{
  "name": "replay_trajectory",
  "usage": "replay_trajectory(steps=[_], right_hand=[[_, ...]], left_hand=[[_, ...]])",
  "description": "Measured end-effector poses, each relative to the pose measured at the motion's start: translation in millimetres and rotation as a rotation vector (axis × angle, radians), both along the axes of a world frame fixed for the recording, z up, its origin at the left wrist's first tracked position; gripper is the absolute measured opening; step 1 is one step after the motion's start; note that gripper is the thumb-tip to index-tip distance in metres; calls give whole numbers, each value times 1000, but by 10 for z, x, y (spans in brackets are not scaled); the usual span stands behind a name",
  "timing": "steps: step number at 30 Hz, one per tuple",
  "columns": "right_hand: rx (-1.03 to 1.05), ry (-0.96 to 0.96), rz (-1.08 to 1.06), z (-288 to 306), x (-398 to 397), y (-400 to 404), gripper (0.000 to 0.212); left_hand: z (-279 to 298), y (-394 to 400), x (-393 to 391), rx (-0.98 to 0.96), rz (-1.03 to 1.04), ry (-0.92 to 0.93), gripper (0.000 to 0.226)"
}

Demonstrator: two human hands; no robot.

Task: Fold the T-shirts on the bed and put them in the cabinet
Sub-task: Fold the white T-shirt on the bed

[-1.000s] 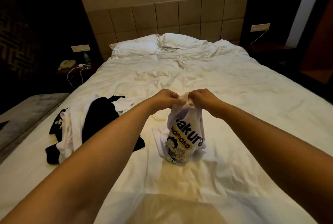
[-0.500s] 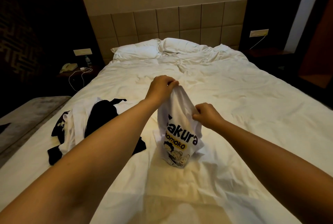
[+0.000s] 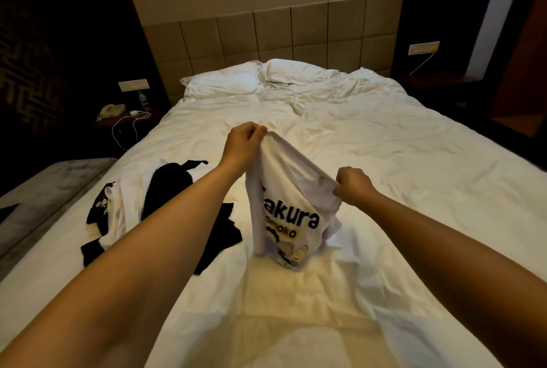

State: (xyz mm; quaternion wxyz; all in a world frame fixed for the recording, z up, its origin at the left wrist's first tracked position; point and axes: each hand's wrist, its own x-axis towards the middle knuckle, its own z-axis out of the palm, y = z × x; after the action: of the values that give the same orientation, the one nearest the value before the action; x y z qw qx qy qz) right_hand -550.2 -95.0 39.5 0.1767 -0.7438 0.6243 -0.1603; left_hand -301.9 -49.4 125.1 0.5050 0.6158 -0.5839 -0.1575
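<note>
A white T-shirt (image 3: 284,204) with a dark "Sakura" print and a cartoon picture hangs over the middle of the white bed (image 3: 399,190), its bottom touching the sheet. My left hand (image 3: 244,144) pinches its top edge, held high and further away. My right hand (image 3: 353,185) grips the same top edge lower and to the right, so the cloth is stretched between them. A heap of black and white T-shirts (image 3: 159,207) lies on the bed to the left, partly hidden by my left forearm. No cabinet is in view.
Two white pillows (image 3: 266,79) lie against the padded headboard. A dark bedside table (image 3: 124,119) at the left holds a phone, a bottle and a white cable. A grey bench (image 3: 44,190) runs along the bed's left side. A dark bedside shelf sits at the right.
My hands, first together at the top of the shirt, have drawn apart: the left went up and away, the right down and to the right, spreading the shirt's top edge.
</note>
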Motion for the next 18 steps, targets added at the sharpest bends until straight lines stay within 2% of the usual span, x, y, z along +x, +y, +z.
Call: replay_trajectory(steps=[2, 5, 9, 12, 14, 15, 18], right_hand=[[84, -84, -5, -11, -60, -38, 17], [230, -361, 35, 36, -146, -41, 20], [412, -740, 65, 176, -220, -6, 21], [436, -890, 92, 292, -243, -35, 19], [434, -814, 223, 384, -299, -71, 26], [420, -700, 291, 433, -344, -90, 31], [185, -188, 313, 592, -448, -190, 37]], left_hand=[[41, -15, 102, -13, 44, 25, 25], [56, -10, 284, 60, 20, 28, 20], [-95, 14, 515, 166, -6, -63, 21], [-222, 45, 616, 175, 12, -65, 23], [-255, 67, 643, 152, 15, -64, 21], [-256, 77, 657, 129, 17, -61, 21], [-194, 119, 669, 74, 5, -47, 23]])
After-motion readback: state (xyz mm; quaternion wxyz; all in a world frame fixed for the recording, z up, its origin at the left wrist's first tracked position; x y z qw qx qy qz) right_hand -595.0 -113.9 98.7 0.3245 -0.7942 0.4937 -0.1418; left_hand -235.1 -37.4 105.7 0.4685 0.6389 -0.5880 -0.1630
